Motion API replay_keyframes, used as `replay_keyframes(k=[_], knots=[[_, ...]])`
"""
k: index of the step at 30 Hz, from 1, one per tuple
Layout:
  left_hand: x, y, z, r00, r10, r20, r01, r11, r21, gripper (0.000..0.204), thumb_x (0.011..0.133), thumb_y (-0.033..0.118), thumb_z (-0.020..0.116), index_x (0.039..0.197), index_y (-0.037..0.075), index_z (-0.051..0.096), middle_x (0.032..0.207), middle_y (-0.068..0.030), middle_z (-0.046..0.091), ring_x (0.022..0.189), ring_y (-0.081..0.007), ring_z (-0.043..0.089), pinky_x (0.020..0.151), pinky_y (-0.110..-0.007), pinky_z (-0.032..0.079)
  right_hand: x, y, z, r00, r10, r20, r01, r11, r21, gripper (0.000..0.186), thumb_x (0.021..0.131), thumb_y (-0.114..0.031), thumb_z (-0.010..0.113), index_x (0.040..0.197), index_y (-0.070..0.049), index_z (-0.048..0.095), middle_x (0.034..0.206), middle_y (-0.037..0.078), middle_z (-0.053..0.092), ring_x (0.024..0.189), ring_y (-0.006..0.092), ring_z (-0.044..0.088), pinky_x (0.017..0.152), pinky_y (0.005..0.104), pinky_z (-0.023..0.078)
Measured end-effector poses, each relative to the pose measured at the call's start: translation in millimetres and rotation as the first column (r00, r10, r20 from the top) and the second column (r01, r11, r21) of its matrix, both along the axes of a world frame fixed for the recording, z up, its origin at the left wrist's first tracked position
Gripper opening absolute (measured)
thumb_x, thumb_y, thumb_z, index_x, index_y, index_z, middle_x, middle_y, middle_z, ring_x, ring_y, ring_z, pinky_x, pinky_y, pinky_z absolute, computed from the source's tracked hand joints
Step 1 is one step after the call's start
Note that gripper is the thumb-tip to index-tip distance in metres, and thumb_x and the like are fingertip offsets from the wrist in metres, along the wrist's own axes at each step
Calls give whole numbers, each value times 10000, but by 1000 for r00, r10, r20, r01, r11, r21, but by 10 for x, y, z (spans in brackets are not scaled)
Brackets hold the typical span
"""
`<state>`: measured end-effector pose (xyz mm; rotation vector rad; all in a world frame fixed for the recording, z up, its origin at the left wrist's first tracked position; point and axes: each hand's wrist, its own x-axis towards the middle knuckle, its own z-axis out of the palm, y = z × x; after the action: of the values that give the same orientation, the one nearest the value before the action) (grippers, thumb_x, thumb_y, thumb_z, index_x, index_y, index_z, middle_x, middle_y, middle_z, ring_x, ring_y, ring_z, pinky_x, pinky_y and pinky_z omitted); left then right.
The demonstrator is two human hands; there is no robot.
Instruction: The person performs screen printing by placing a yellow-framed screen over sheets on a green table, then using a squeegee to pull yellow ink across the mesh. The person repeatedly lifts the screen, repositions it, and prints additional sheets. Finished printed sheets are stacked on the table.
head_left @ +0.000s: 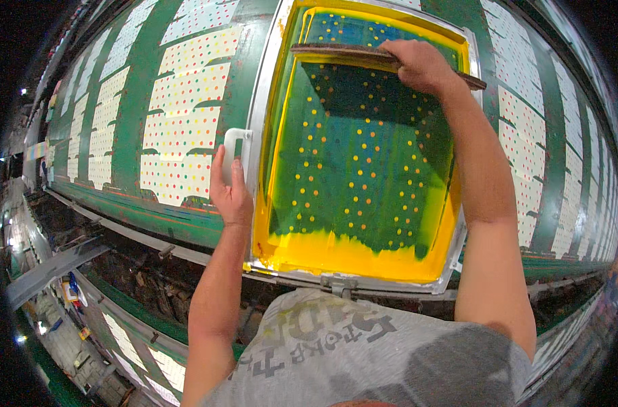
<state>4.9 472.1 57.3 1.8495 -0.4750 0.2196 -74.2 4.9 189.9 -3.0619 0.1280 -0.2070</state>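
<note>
A silver-edged printing screen (260,115) with a green mesh lies in front of me, and rows of small dots show through it. My right hand (424,66) is closed round the top of a long brown squeegee (343,51), which spans the screen near its far end and casts a dark shadow on the mesh. At the screen's left side, my left hand (231,193) has thumb and fingers on either side of a white handle (237,134). Yellow ink (363,261) lies thick along the near edge and smears up both sides.
A long green table (126,136) runs left and right beneath the screen. Pale sheets with coloured dots (185,129) lie on it in columns, with more dotted sheets (519,136) to the right. A metal rail (153,237) follows the near table edge. Another sheet-covered table stands at lower left.
</note>
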Motion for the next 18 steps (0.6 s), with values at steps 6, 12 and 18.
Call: replay_keyframes(k=[6, 12, 18], knots=[[36, -16, -36, 1000, -5, 5, 5, 999, -33, 456, 1115, 139, 650, 1540, -21, 607, 1505, -190, 653, 1357, -251, 632, 1192, -387, 478, -697, 800, -175, 1000, -7, -23, 7, 1000, 27, 492, 882, -75, 653, 1349, -212, 719, 1241, 153, 775, 1133, 413, 750, 982, 555, 619], [68, 2, -39, 998, 17, 54, -17, 1000, -7, 478, 1072, 177, 709, 1493, -35, 632, 1464, -229, 675, 1356, -353, 644, 1201, -454, 471, -1392, 1776, -219, 996, -68, -59, 75, 988, 132, 444, 861, -75, 695, 1281, -207, 749, 1158, 142, 783, 1104, 398, 756, 938, 541, 627], [116, 204, 97, 987, 3, -158, -22, 993, -115, 494, 1068, 191, 726, 1509, -6, 622, 1417, -163, 644, 1196, -250, 665, 1061, -403, 548, -2076, 2717, -275, 989, -100, -104, 117, 978, 171, 441, 858, -48, 704, 1264, -209, 766, 1151, 114, 789, 1087, 375, 760, 932, 521, 621]])
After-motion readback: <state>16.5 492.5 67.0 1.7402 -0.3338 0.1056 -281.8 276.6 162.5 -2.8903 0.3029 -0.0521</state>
